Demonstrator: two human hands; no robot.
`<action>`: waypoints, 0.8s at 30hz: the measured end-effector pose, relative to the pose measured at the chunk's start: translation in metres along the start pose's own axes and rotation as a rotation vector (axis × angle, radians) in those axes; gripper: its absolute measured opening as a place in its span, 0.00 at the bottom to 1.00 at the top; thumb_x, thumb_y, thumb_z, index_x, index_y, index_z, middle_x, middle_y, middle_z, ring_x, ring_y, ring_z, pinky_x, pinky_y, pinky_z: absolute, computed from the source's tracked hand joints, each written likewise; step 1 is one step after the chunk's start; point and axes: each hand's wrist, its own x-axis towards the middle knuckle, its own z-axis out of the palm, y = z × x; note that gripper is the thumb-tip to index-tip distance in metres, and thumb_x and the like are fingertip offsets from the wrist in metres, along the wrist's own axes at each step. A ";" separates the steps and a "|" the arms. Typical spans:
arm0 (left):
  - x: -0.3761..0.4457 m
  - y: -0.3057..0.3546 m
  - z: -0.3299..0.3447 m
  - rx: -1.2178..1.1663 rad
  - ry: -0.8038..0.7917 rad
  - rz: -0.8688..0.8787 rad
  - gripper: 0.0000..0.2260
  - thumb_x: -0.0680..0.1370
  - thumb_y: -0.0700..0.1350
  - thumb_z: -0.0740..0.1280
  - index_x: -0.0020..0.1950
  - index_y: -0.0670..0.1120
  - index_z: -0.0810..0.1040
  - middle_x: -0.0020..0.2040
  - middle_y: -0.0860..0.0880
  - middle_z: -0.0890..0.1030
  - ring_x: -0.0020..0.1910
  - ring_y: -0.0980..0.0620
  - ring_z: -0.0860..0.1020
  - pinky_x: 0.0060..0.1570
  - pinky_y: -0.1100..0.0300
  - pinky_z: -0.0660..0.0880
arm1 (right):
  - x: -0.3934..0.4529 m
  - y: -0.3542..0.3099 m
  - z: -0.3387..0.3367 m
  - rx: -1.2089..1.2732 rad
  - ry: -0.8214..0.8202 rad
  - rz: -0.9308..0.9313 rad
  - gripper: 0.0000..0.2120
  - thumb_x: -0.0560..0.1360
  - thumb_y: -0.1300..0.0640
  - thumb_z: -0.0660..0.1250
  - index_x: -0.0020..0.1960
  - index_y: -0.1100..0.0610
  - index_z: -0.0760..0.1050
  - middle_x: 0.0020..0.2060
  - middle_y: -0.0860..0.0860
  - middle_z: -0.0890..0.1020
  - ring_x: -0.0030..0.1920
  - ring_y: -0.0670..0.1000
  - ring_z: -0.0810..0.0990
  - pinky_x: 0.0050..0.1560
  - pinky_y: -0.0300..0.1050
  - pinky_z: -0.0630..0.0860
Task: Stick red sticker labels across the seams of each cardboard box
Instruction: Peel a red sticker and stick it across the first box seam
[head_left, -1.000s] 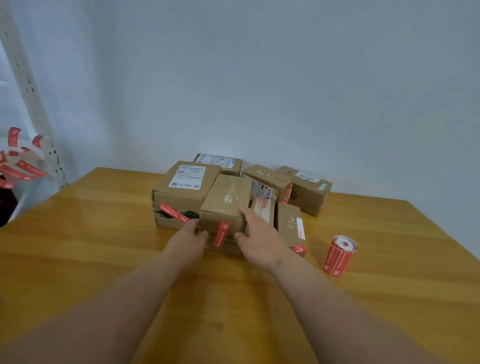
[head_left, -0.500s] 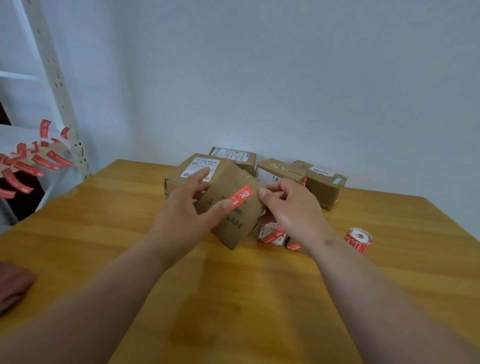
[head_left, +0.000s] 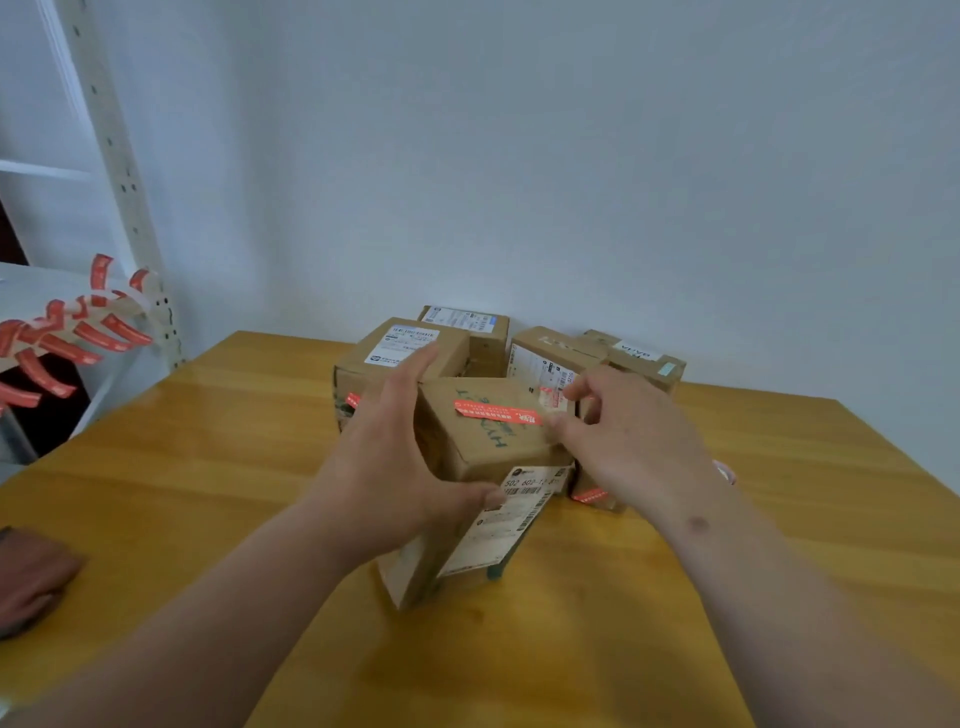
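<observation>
1. While your left hand (head_left: 387, 483) grips the box (head_left: 467, 483), that box stands tilted on the wooden table (head_left: 208, 467), in front of the pile of other boxes (head_left: 415, 345).
2. Your left thumb presses the box's near side by its white label (head_left: 498, 525), and your fingers wrap around its far left side.
3. On top of the box lies a red sticker (head_left: 497, 413), stuck flat over green writing.
4. Your right hand (head_left: 631, 441) is just right of the box, fingers curled and half open, holding nothing, with fingertips touching the sticker's right end.
5. Behind the box, more boxes sit close together, some with red stickers.
6. Far left of the box, a bunch of red strips (head_left: 67, 338) hangs off a white shelf (head_left: 119, 171).
</observation>
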 end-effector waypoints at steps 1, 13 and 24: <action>0.000 0.000 0.005 0.008 0.022 0.010 0.58 0.54 0.63 0.81 0.75 0.62 0.48 0.67 0.59 0.65 0.66 0.57 0.65 0.67 0.55 0.67 | -0.001 -0.004 0.000 -0.054 0.035 -0.086 0.11 0.77 0.44 0.65 0.57 0.46 0.75 0.49 0.44 0.77 0.49 0.47 0.77 0.55 0.50 0.75; 0.010 -0.006 0.039 0.216 0.231 0.336 0.55 0.59 0.65 0.76 0.77 0.46 0.54 0.68 0.49 0.65 0.66 0.47 0.67 0.64 0.55 0.65 | 0.009 -0.026 0.007 -0.304 0.027 -0.544 0.13 0.80 0.51 0.56 0.51 0.51 0.79 0.45 0.46 0.76 0.47 0.51 0.78 0.45 0.49 0.77; 0.010 -0.005 0.041 0.218 0.257 0.332 0.54 0.60 0.64 0.76 0.76 0.43 0.56 0.67 0.48 0.66 0.66 0.47 0.68 0.65 0.52 0.68 | 0.014 -0.025 0.013 -0.170 0.108 -0.451 0.07 0.79 0.54 0.58 0.43 0.54 0.69 0.41 0.46 0.73 0.39 0.49 0.72 0.33 0.37 0.63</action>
